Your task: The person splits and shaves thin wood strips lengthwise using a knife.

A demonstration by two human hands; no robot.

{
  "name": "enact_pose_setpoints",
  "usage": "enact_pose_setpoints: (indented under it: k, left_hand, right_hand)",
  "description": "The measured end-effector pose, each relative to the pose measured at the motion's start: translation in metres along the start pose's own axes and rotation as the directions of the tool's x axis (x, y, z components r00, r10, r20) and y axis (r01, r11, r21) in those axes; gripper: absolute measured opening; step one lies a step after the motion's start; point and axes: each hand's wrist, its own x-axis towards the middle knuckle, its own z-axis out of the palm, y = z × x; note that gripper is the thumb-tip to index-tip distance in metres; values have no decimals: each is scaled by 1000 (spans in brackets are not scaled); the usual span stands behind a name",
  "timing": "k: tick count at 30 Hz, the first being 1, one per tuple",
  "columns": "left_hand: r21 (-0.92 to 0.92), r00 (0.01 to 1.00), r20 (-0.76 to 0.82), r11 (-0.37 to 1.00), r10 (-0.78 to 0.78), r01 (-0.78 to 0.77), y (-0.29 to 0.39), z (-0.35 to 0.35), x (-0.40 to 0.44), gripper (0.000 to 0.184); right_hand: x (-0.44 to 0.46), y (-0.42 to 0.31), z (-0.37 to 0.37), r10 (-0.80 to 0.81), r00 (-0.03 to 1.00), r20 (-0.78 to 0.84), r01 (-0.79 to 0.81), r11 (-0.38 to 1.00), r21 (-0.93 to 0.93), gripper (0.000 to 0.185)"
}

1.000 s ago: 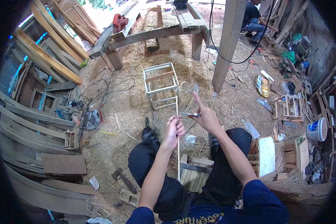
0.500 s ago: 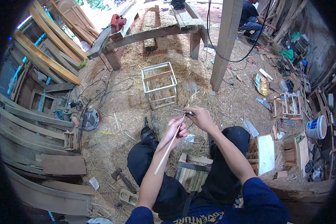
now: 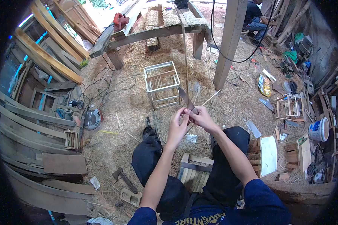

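Fingertips of both hands meet in front of my knees. My left hand (image 3: pixel 178 124) is closed in a pinch on a long thin strip (image 3: pixel 186 63), which rises away from me towards the workbench. My right hand (image 3: pixel 202 118) is closed around a knife (image 3: pixel 187 99), its broad dark blade pointing up and to the left beside the strip. Another pale stick (image 3: pixel 212 97) slants up to the right just beyond my right hand; whether the hand holds it is unclear. Farther out, a small wooden frame (image 3: pixel 162 79) stands on the floor.
A workbench (image 3: pixel 154 36) with a red tool (image 3: pixel 120 21) is ahead, beside an upright post (image 3: pixel 229 48). A person (image 3: pixel 255 22) sits at the back right. A hatchet (image 3: pixel 124 180) lies left of my legs, a circular saw (image 3: pixel 92 119) farther left. A bucket (image 3: pixel 319 129) stands right.
The pale stick that ran back over my left forearm is gone from there. A long strip now stretches forward from my fingers, and the knife blade has turned to point upward.
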Motion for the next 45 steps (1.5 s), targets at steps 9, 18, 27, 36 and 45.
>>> enact_pose_setpoints:
  k: [9, 18, 27, 36, 45]
  left_hand:
    - [-208, 999, -21, 978, -25, 20, 23, 3, 1, 40]
    - [380, 982, -27, 910, 189, -165, 31, 0, 0, 31]
    - [81, 992, 5, 989, 125, -125, 36, 7, 1, 33]
    - [139, 959, 250, 985, -136, 103, 46, 3, 2, 30]
    - [-71, 976, 218, 997, -15, 31, 16, 14, -1, 30]
  right_hand:
    - [-4, -18, -9, 149, 985, 87, -170, 927, 333, 28]
    - [-9, -27, -14, 146, 989, 38, -150, 941, 303, 27]
    - [-11, -30, -23, 225, 972, 71, -228, 823, 520, 24]
    - [-10, -27, -30, 280, 960, 21, -253, 827, 502, 27]
    - [-11, -30, -30, 245, 970, 7, -218, 853, 475, 27]
